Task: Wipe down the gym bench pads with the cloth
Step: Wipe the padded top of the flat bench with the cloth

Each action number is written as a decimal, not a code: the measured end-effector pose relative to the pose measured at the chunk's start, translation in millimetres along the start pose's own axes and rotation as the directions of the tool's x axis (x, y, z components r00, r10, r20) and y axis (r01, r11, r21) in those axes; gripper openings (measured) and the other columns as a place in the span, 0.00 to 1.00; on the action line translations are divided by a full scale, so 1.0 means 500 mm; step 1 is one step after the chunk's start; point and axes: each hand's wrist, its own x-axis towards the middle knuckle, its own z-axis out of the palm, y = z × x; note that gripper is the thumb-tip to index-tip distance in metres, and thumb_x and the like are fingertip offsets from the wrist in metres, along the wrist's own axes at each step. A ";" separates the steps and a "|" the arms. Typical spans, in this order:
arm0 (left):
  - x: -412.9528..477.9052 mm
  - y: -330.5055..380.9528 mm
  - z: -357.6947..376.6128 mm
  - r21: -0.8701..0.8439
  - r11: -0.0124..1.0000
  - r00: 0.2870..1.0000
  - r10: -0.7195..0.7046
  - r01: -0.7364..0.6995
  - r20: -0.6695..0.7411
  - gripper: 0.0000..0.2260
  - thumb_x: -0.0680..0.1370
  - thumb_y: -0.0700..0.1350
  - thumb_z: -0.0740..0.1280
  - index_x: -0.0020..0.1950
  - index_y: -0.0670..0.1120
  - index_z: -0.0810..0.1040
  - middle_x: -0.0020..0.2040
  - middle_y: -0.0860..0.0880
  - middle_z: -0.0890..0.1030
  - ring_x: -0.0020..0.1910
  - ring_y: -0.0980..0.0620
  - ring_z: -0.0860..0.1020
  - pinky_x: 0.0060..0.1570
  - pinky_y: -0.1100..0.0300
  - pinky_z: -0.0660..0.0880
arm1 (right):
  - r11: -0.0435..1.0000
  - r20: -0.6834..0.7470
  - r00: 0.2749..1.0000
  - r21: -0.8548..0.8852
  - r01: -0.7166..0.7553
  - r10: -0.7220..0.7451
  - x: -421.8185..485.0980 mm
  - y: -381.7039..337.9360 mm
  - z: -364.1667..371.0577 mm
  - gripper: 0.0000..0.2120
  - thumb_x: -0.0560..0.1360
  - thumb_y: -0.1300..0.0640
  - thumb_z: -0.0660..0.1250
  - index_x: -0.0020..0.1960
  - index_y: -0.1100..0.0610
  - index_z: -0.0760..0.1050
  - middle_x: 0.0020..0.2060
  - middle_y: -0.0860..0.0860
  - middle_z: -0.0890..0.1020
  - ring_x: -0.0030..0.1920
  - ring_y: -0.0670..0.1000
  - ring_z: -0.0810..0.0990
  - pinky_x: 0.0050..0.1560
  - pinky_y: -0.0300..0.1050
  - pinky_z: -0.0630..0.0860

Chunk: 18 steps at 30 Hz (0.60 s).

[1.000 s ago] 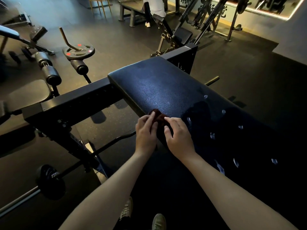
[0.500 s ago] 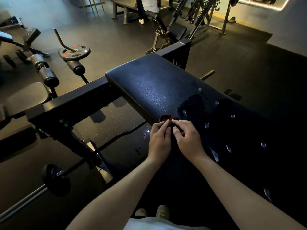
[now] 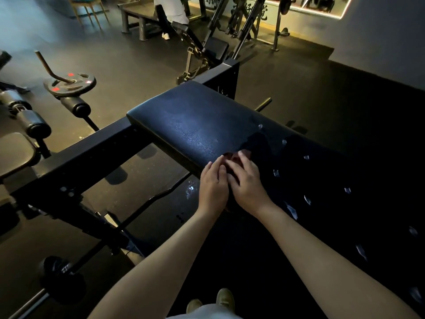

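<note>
Pressing a small dark-red cloth onto the pad with left hand and right hand side by side, at the pad's left edge, about halfway along. Keeping the fingers of both nearly straight and flat on it, not curled round it (thumbs hidden, so no telling of a pinch below). Probably held so to spread the pressure and to stop so small a cloth from slipping out during a stroke. Standing close beside the pad, shoes near its shaded end, likely to lean weight over the arms.

As for writing: large dark characters on the far wall, cut off by machines, not readable. Red marks on the plate at left, too small to read. No brand to be seen on pad or frame.
</note>
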 end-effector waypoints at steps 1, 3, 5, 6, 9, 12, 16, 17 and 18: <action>0.003 -0.005 -0.003 -0.013 1.000 1.000 -0.020 0.020 -0.006 0.18 0.84 0.48 0.57 0.73 0.48 0.74 0.68 0.51 0.78 0.68 0.55 0.73 0.71 0.51 0.68 | 0.999 0.115 0.993 -0.050 0.020 -0.014 -0.003 0.003 0.006 0.22 0.83 0.54 0.60 0.77 0.50 0.66 0.80 0.54 0.52 0.79 0.55 0.46 0.77 0.48 0.45; 0.001 -0.014 -0.004 -0.039 0.996 0.997 -0.078 0.079 0.020 0.18 0.84 0.52 0.56 0.72 0.52 0.74 0.67 0.53 0.78 0.67 0.57 0.74 0.70 0.50 0.70 | 0.982 0.273 0.962 -0.185 0.045 0.007 -0.008 0.009 0.013 0.27 0.83 0.50 0.59 0.80 0.44 0.56 0.81 0.50 0.43 0.79 0.55 0.36 0.79 0.54 0.40; 0.002 -0.014 -0.002 0.006 0.999 0.998 -0.048 0.048 0.045 0.19 0.84 0.54 0.55 0.72 0.53 0.73 0.68 0.54 0.77 0.67 0.58 0.73 0.70 0.50 0.70 | 0.965 0.262 0.965 -0.257 0.049 0.021 -0.004 0.010 0.016 0.28 0.83 0.50 0.58 0.81 0.46 0.53 0.81 0.51 0.43 0.79 0.55 0.36 0.79 0.57 0.44; 0.006 -0.016 -0.001 0.026 0.999 0.998 -0.031 0.029 0.046 0.19 0.84 0.53 0.56 0.73 0.52 0.73 0.68 0.53 0.76 0.68 0.57 0.72 0.71 0.51 0.68 | 0.971 0.227 0.974 -0.237 0.035 0.020 0.001 0.008 0.017 0.27 0.83 0.50 0.57 0.80 0.47 0.55 0.81 0.51 0.45 0.80 0.55 0.39 0.79 0.56 0.46; 0.015 -0.020 -0.002 0.185 0.981 0.998 0.051 -0.059 0.048 0.17 0.85 0.46 0.57 0.74 0.46 0.73 0.71 0.49 0.75 0.71 0.53 0.68 0.73 0.58 0.61 | 0.979 0.126 0.991 -0.202 -0.009 0.035 0.024 0.016 0.020 0.22 0.84 0.52 0.55 0.78 0.54 0.63 0.80 0.54 0.55 0.80 0.56 0.47 0.78 0.56 0.54; 0.011 -0.040 -0.006 0.335 0.928 0.985 0.143 -0.166 0.094 0.18 0.85 0.45 0.59 0.75 0.45 0.71 0.73 0.49 0.73 0.72 0.51 0.67 0.75 0.61 0.58 | 0.964 0.067 0.992 -0.248 -0.092 0.111 0.071 0.056 -0.006 0.22 0.84 0.57 0.56 0.77 0.58 0.64 0.79 0.58 0.57 0.79 0.61 0.50 0.79 0.53 0.49; 0.011 -0.053 0.005 0.399 0.899 0.983 0.181 -0.182 0.040 0.19 0.85 0.47 0.59 0.75 0.46 0.72 0.71 0.50 0.75 0.70 0.50 0.69 0.72 0.63 0.59 | 0.931 0.027 0.979 -0.315 -0.182 0.201 0.114 0.071 -0.041 0.23 0.85 0.57 0.53 0.78 0.60 0.60 0.79 0.62 0.54 0.79 0.64 0.49 0.77 0.52 0.42; 0.015 -0.047 0.011 0.392 0.906 0.985 0.173 -0.160 0.003 0.20 0.84 0.49 0.58 0.74 0.45 0.72 0.70 0.49 0.77 0.69 0.50 0.70 0.72 0.62 0.61 | 0.938 0.055 0.978 -0.298 -0.175 0.200 0.113 0.063 -0.037 0.23 0.85 0.54 0.54 0.78 0.60 0.61 0.79 0.62 0.53 0.79 0.64 0.49 0.77 0.52 0.41; 0.022 -0.040 0.018 0.383 0.914 0.986 0.160 -0.134 -0.036 0.21 0.83 0.52 0.56 0.74 0.45 0.73 0.68 0.49 0.78 0.68 0.51 0.70 0.71 0.60 0.62 | 0.952 0.081 0.979 -0.260 -0.163 0.189 0.107 0.058 -0.029 0.24 0.84 0.51 0.56 0.77 0.59 0.62 0.79 0.61 0.53 0.79 0.64 0.48 0.77 0.53 0.42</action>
